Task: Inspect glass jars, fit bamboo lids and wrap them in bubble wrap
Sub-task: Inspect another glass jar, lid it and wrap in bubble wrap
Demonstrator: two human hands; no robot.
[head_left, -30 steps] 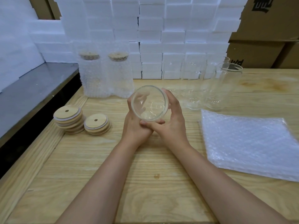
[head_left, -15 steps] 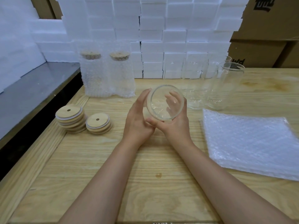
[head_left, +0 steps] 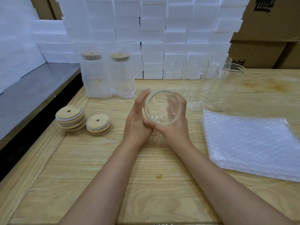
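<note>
From the head camera, a bare glass jar (head_left: 162,108) is held tipped above the middle of the wooden table (head_left: 100,168), its open mouth facing the viewer. The right hand (head_left: 176,120) is wrapped round the far side of its wall, fingers seen through the glass; the left hand (head_left: 138,122) lies flat and open against the jar's nine o'clock side, steadying rather than clasping.

The jar looks rigid, smooth and breakable, likely slippery on bare skin and moderately light. The wall, held from opposite sides, seems the safest place to grip; the thin rim is best left alone.

Counts: two jars already wrapped and lidded (head_left: 108,75) stand at eleven o'clock from the hands. At one o'clock stand unwrapped jars (head_left: 227,88), at least three, though the clear glass overlaps and the exact number is uncertain. Two stacks of bamboo lids (head_left: 84,120) sit at nine o'clock, the lids per stack too close to count. One pile of bubble wrap sheets (head_left: 250,143) lies at three o'clock.
</note>
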